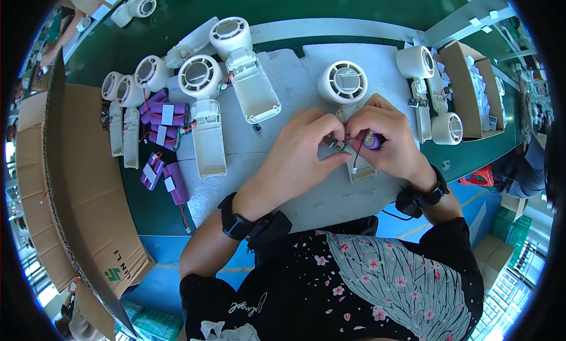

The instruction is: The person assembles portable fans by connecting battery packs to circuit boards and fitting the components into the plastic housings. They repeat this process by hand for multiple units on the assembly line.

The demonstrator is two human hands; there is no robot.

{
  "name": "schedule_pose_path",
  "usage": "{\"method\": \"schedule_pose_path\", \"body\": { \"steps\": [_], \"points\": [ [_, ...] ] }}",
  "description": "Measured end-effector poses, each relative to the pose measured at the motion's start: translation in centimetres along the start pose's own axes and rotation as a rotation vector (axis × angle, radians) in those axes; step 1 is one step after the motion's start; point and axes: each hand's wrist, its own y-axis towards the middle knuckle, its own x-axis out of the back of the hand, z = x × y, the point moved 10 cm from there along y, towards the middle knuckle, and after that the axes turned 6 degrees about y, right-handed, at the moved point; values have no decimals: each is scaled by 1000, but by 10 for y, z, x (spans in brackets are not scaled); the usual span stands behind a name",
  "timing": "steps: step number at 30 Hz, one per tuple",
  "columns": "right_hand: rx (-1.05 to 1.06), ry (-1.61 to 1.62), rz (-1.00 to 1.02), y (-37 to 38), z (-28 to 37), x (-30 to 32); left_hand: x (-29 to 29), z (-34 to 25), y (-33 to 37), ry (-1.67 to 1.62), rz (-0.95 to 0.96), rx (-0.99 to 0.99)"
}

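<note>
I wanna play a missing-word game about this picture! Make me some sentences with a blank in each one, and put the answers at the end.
1. The battery held in the person's right hand is coloured ____.
2. The group of loose batteries lies toward the person's ____ side.
3. Around the pale sheet, the bare tabletop is coloured ____.
4. The person's left wristband is coloured ____.

Missing words: purple; left; green; black.
</note>
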Motion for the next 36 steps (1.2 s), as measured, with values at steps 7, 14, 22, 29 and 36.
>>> {"method": "schedule_pose_path", "body": {
  "steps": [7,14,22,29,36],
  "points": [
    [19,-41,13,-1,3,-2,-4,24,-8,-283,40,309],
    [22,-139,17,-3,10,-3,-7,15,-6,-343,1,215],
    [-25,-37,-225,-6,-1,20,-7,15,-4,-359,-48,105],
    [-11,-123,-279,-7,-4,21,1,4,-1,-271,-61,45],
    [126,-85,-147,-5,13,20,-1,29,-7,-473,-128,255]
  ]
}}
